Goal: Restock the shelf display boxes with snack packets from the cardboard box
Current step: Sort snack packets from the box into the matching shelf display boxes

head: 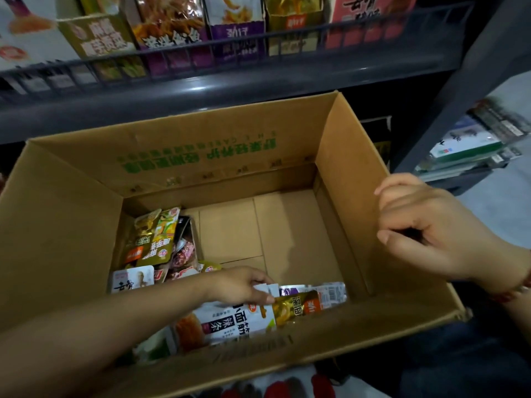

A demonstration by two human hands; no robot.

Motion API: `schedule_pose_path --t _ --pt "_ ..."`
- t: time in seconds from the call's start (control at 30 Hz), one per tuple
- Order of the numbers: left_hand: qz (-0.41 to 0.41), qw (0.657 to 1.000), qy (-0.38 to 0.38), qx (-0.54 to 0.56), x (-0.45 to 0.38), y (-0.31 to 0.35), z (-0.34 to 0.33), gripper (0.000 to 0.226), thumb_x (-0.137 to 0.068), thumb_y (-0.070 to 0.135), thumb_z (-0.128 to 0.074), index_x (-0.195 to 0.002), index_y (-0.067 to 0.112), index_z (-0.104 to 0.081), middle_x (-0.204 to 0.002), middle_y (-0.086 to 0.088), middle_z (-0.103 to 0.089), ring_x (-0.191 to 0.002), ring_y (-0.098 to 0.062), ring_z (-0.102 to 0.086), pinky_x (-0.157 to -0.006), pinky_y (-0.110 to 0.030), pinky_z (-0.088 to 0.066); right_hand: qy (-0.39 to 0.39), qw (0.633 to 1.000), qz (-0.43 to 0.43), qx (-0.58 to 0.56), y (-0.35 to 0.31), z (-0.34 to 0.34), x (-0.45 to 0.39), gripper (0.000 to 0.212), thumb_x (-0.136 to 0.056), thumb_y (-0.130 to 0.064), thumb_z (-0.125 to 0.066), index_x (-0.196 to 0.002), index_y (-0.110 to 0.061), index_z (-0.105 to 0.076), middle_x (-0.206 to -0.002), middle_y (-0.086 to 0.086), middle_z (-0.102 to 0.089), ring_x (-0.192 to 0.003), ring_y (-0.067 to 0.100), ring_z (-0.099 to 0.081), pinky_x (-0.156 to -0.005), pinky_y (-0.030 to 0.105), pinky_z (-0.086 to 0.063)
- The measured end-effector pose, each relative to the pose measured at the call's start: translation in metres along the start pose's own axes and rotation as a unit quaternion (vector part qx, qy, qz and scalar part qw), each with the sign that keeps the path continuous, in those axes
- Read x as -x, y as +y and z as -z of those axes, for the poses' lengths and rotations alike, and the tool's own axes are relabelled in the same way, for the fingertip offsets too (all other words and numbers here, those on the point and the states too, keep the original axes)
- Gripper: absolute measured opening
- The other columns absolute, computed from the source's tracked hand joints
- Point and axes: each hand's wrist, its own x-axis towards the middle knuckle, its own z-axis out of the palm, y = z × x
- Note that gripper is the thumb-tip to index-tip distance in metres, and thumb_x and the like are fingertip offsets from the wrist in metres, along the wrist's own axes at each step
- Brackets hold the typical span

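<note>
A: Left hand (244, 284), what grip?
B: It reaches down into the cardboard box (353, 173). The grip is narrow: thumb and fingers pinch the top edge of a white snack packet (230, 323) at the box's near wall.

A: What lies around that grip?
B: Just to its right, touching the white packet, is a gold packet (296, 307). Behind the gold one are a purple-edged packet (290, 291) and a silver-white one (333, 294). That makes four in the near cluster, as far as I can count.

A: And further off?
B: Up and left of the grip a second heap (155, 245) leans against the box's left wall: two gold-green packets, a dark reddish one, a white one at the front. More may sit under them; I can't give an exact count.

A: Right hand (431, 234)?
B: It sits above the box's right wall, fingers loosely curled, thumb near the forefinger. The grip holds nothing I can see. There is a red bracelet (517, 291) on the wrist.

A: Display boxes?
B: Above both hands, behind the shelf rail (201, 50), five shelf display boxes (238, 35) stand side by side: olive, orange-brown, purple, gold, red. They are blurred.
</note>
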Motion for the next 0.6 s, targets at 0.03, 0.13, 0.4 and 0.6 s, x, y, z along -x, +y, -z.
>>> schedule_pose_path --t 0.03,0.13,0.4,0.6 --pt "-0.002 1.0 0.011 0.014 -0.003 -0.001 -0.001 0.039 -0.091 0.035 -0.066 -0.127 0.022 -0.059 -0.103 0.012 -0.065 -0.082 -0.003 -0.064 -0.076 -0.018 -0.05 0.003 1.0 0.001 -0.004 0.001 0.0 0.001 0.043 -0.084 -0.023 -0.046 -0.044 -0.008 -0.044 -0.046 0.0 -0.037 -0.048 0.017 -0.04 -0.096 0.023 -0.034" --pt "-0.002 0.997 0.043 0.058 -0.009 -0.003 -0.007 0.035 -0.087 0.025 -0.071 -0.12 0.017 -0.063 -0.101 0.011 -0.064 -0.076 0.004 -0.059 -0.073 -0.013 -0.049 0.002 1.0 -0.002 -0.008 0.005 0.0 0.001 0.045 -0.085 -0.023 -0.045 -0.043 -0.006 -0.045 -0.045 0.002 -0.039 -0.046 0.02 -0.042 -0.095 0.024 -0.035" --pt "-0.027 0.997 0.065 0.018 -0.028 0.008 -0.013 0.044 -0.084 0.019 -0.074 -0.127 0.019 -0.062 -0.124 0.004 -0.06 -0.112 -0.008 -0.054 -0.085 -0.013 -0.041 0.003 1.0 -0.008 -0.005 0.009 0.0 -0.004 0.047 -0.087 -0.023 -0.044 -0.043 -0.006 -0.049 -0.044 0.003 -0.042 -0.045 0.022 -0.045 -0.093 0.026 -0.036" --pt "-0.012 0.997 0.078 0.014 -0.04 0.012 -0.018 0.014 -0.081 0.022 -0.077 -0.084 0.022 -0.064 -0.079 0.007 -0.064 -0.066 -0.005 -0.058 -0.064 -0.02 -0.047 0.005 1.0 -0.007 -0.009 0.008 -0.001 -0.004 0.045 -0.086 -0.022 -0.045 -0.044 -0.007 -0.048 -0.045 0.002 -0.04 -0.046 0.02 -0.042 -0.091 0.026 -0.036"
